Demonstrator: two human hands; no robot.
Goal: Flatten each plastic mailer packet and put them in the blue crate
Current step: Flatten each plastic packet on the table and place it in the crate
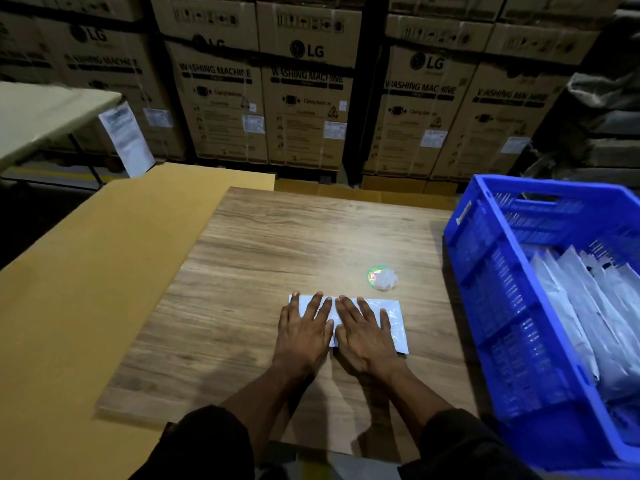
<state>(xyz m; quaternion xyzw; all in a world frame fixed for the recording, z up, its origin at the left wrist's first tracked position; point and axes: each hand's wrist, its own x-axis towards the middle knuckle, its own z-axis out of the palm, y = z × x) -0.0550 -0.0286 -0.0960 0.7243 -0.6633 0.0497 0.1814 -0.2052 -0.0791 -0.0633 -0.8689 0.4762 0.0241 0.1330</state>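
Note:
A white plastic mailer packet [394,323] lies flat on the wooden board [277,244]. My left hand [304,330] presses on its left part with fingers spread straight. Beside it, my right hand [367,332] presses on the packet's middle, fingers also flat; the two hands touch at the thumbs. Much of the packet is hidden under my hands; its right end shows. To the right stands the blue crate [485,271], holding several white mailer packets [588,306] stacked on edge.
A small round green sticker with crumpled clear film [381,278] lies on the board just beyond the packet. Brown cardboard [104,271] spreads under and left of the board. Stacked washing-machine cartons [304,98] line the back; a pale table [34,116] is far left.

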